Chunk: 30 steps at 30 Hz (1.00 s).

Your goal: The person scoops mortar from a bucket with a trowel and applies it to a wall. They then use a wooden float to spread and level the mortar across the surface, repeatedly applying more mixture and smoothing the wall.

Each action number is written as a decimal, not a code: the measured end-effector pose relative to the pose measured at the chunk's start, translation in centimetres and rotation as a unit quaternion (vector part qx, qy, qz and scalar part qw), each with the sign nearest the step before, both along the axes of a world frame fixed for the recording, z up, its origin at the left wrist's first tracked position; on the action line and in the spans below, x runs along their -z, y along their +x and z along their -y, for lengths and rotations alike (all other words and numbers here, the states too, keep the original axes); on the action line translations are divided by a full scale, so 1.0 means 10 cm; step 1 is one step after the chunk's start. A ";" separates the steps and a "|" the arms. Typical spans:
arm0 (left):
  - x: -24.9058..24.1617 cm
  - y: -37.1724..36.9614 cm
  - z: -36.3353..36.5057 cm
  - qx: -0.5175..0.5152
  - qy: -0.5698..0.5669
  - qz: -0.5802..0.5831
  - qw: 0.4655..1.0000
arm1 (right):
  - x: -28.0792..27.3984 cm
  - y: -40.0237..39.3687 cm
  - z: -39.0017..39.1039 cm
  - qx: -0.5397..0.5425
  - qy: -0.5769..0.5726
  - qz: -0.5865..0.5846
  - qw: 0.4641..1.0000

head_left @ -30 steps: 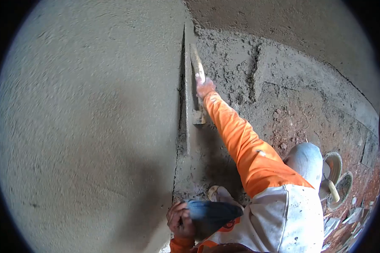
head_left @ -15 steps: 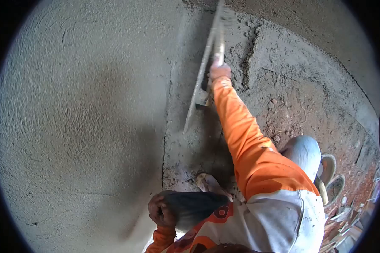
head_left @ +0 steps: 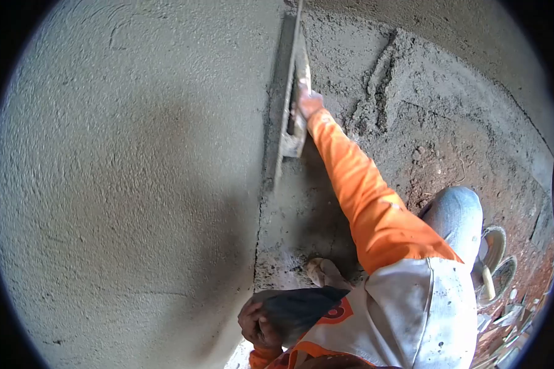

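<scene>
My right hand (head_left: 309, 103), at the end of an orange sleeve, is closed round the handle of a long plastering float (head_left: 293, 146). The float is seen nearly edge-on, its long blade lying along the corner where the plastered wall (head_left: 141, 184) meets the floor. Part of the blade's face is hidden from me. Near the bottom, my left hand (head_left: 258, 323) is curled over my bent, dark-clothed knee (head_left: 298, 307). Below the float, a foot (head_left: 323, 270) stands on the grey floor.
A ridge of wet mortar (head_left: 381, 86) lies right of the float, with reddish soil and lumps (head_left: 437, 160) below it. Beside my other knee (head_left: 455, 212) are two round containers (head_left: 493, 243), a light-coloured handle (head_left: 489, 283) and scattered broken pieces (head_left: 511, 317).
My right hand has brought the float left and closer against the wall's foot, more upright in view. The view has shifted slightly. My left hand stays at the knee.
</scene>
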<state>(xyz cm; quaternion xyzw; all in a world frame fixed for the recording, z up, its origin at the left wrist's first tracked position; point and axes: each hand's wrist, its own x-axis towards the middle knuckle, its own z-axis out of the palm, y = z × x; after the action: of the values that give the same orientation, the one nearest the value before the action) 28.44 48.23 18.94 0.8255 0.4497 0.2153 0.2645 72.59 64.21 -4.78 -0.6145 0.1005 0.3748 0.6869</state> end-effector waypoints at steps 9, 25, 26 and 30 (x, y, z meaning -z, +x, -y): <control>0.15 -0.18 -0.12 0.006 -0.021 0.044 0.999 | -0.25 -0.10 -0.20 -0.004 0.050 0.112 0.992; 0.41 0.19 -0.49 0.070 -0.056 0.005 0.996 | -3.64 -1.03 -0.13 -0.006 0.252 0.299 0.920; 0.48 0.11 -0.55 0.099 -0.003 -0.062 0.993 | -3.99 -1.34 -0.35 0.090 0.241 0.407 0.876; 0.30 0.17 -0.51 0.003 -0.069 -0.062 0.996 | -5.06 -1.45 -0.53 0.112 0.227 0.483 0.838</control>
<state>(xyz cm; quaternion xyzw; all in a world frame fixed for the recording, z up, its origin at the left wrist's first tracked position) 30.13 53.32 15.97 0.8184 0.4765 0.1310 0.2932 58.10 69.48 45.83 -0.5288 -0.2637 -0.0371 0.8059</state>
